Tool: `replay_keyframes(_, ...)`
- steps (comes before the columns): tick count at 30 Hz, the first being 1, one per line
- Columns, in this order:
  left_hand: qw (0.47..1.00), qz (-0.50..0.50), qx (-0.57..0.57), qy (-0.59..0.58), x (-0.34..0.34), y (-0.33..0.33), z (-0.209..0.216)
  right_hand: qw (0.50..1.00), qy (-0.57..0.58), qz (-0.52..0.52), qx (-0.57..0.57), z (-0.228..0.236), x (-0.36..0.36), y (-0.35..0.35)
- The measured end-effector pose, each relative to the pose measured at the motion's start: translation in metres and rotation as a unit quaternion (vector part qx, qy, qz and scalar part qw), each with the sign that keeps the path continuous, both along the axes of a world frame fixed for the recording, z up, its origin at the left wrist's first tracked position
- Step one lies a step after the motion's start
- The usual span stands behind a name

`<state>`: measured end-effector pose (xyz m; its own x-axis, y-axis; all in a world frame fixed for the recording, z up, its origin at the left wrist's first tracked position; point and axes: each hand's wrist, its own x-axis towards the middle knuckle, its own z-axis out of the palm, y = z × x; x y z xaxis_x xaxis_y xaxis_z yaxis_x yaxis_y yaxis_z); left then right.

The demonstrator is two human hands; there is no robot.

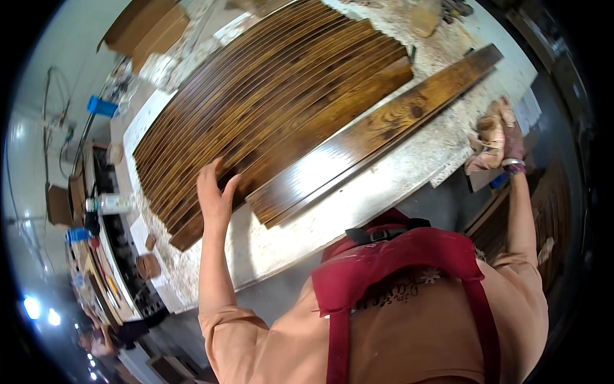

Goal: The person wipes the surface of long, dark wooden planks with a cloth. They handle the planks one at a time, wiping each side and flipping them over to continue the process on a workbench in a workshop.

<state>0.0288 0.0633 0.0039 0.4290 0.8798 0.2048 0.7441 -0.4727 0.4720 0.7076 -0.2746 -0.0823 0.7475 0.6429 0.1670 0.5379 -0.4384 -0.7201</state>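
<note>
My left hand (216, 192) is over the near left part of a row of dark brown stained wooden boards (275, 96), thumb and fingers apart. I cannot tell whether its fingertips touch the wood. Just right of it begins a separate glossy wooden board (377, 137), which lies at a slant along the near side of the table. A second board edge shows beneath its near side. Off the table's right edge, my right hand (513, 144), dark with stain or a thin glove, is closed on a crumpled tan, brown-stained rag (488, 137).
The white table (246, 256) is splotched with stain. At its far right stands a yellowish container (425, 18). A small brown tub (148, 267) sits at its left corner, and an open cardboard box (144, 32) lies beyond. More dark boards (553, 211) are low at right.
</note>
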Motion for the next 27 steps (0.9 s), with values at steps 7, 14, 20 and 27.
replay_keyframes(7,0.990,-0.058,-0.124,0.033,0.026,-0.090,0.025,0.953,0.176,0.178,0.170,0.134,-0.214,0.145)
replay_keyframes(14,0.954,0.022,-0.199,-0.222,0.016,-0.093,-0.029,0.793,-0.309,0.517,0.087,0.107,-0.438,0.229)
replay_keyframes(20,0.972,-0.009,-0.172,-0.160,0.005,-0.095,-0.012,0.880,-0.089,0.462,0.075,0.094,-0.354,0.226)
replay_keyframes(27,0.995,-0.014,-0.033,0.093,-0.047,-0.041,-0.053,0.973,-0.046,0.224,0.034,0.016,-0.154,0.200)
